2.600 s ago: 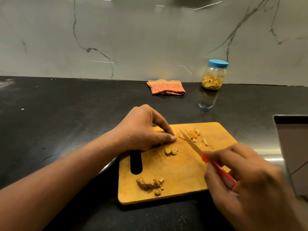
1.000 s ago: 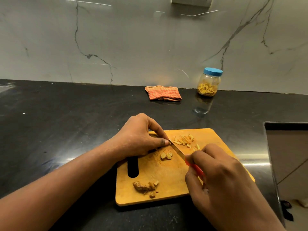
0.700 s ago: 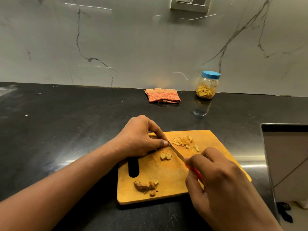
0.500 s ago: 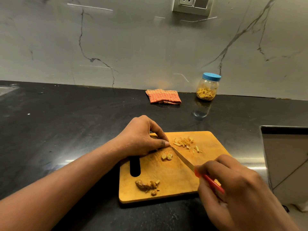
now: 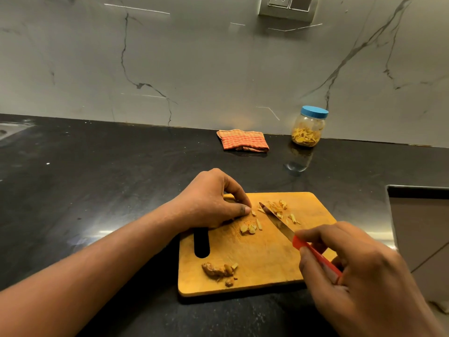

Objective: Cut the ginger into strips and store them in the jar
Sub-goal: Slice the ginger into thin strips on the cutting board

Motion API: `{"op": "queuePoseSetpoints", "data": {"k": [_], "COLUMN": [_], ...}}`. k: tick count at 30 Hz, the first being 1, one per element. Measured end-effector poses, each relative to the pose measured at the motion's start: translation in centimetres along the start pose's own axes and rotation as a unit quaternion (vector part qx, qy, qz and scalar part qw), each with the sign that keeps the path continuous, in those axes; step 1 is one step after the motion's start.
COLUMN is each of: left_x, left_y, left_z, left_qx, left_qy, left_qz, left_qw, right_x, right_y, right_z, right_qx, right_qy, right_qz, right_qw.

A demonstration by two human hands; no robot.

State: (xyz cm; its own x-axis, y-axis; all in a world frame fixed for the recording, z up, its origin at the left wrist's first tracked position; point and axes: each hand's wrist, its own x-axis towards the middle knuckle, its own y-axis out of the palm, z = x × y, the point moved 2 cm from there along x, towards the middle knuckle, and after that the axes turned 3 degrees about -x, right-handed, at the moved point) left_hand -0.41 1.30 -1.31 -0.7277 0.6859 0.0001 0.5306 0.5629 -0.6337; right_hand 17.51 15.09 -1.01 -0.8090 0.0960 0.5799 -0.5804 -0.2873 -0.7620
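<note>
Head view shows a rectangular wooden cutting board on a black stone countertop; the left hand rests curled on the board's far left part, thumb and forefinger tips together, though whether they pinch anything cannot be told; the right hand, over the board's right edge, grasps a red-handled knife whose tip lies against a heap of ginger strips near the board's far edge. A few ginger slices lie mid-board, a knobbly uncut ginger lump at its near left; beyond the board stand a clear jar with a blue lid, part-filled with strips, and a folded orange checked cloth.
</note>
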Motion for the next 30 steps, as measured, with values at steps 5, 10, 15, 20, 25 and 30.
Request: {"op": "queuePoseSetpoints", "data": {"k": [5, 10, 15, 20, 25, 30], "left_x": [-0.1, 0.0, -0.2, -0.2, -0.2, -0.4], "left_y": [-0.3, -1.5, -2.6, -2.6, -2.5, -1.8], "left_z": [0.0, 0.2, 0.3, 0.2, 0.0, -0.5], "left_qx": [-0.019, -0.054, -0.057, -0.035, -0.01, 0.048], "left_qy": [-0.002, -0.014, -0.019, -0.022, -0.004, 0.037], "left_qz": [0.006, -0.004, 0.01, 0.031, 0.039, 0.073], "left_qw": [1.0, 0.998, 0.998, 0.999, 0.999, 0.995], "right_x": [-0.3, -1.3, -1.4, -0.3, 0.3, 0.4], "right_y": [0.0, -0.4, 0.1, 0.7, 1.2, 0.9], "right_z": [-0.3, 0.4, 0.5, 0.3, 0.1, 0.0], "right_qx": [0.005, 0.028, 0.022, 0.008, 0.004, 0.026], "right_qy": [0.007, 0.008, -0.002, -0.011, -0.001, 0.008], "right_qz": [-0.002, -0.023, 0.001, 0.024, 0.036, 0.026], "right_qw": [1.0, 0.999, 1.0, 1.0, 0.999, 0.999]}}
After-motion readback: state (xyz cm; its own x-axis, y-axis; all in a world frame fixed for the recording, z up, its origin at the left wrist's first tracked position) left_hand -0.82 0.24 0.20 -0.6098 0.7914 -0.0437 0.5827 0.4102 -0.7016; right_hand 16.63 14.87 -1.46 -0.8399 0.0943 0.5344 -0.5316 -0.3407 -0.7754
